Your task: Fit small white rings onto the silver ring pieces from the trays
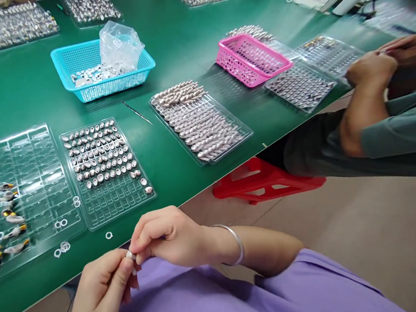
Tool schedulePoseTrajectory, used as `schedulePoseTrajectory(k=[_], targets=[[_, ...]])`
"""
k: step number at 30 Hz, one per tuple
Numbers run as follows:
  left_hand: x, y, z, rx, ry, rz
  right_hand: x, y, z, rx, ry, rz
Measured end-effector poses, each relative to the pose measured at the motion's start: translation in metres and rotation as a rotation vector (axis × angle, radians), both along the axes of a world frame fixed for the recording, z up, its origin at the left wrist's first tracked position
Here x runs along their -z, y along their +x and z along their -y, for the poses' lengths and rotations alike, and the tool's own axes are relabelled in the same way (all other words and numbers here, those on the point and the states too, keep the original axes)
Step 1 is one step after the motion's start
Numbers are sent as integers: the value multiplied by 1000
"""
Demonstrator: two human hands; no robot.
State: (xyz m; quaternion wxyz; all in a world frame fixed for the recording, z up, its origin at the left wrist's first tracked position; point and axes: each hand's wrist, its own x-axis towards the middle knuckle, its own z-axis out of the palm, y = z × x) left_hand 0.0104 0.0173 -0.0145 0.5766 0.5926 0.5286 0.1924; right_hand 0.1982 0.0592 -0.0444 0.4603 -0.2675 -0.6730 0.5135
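Note:
My left hand (101, 286) and my right hand (164, 237) meet just below the front edge of the green table (184, 46), over my purple lap. Both pinch a small silvery part (130, 255) between their fingertips. A silver bangle (233, 241) circles my right wrist. Directly above the hands lies a clear tray of small metal pieces (102, 158). A few white rings (62, 248) lie loose on the table near its front edge. A single ring (109, 235) sits closest to my hands.
A large clear tray (18, 192) with assembled pieces sits at left. A tray of elongated metal parts (200, 122), a blue basket (102, 70) with a plastic bag, a pink basket (252, 57) and a thin tool (136, 112) are farther back. A co-worker's hands (378, 66) work at right above a red stool (264, 180).

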Motion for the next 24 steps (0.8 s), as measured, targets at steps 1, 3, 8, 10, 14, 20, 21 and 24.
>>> schedulePoseTrajectory(k=[1,3,8,10,14,20,21,24], targets=[[1,0,0,-11,-7,1,-1,0,-1,-2,-17,-2],[2,-1,-1,-37,-68,33,-2,0,-1,-2,-14,-9],[7,-5,-2,-73,-294,172,1,-2,1,-13,18,-18],[9,-8,-2,-73,-329,192,2,-3,2,-23,9,-29],[10,-10,1,-55,-314,172,3,-4,3,-26,7,-41],[-1,-4,2,10,86,-48,5,-5,7,-3,-44,-41],[-2,-3,3,19,128,-59,6,-6,8,2,-53,-40],[-3,-4,3,31,163,-74,5,-6,9,17,-43,-42]])
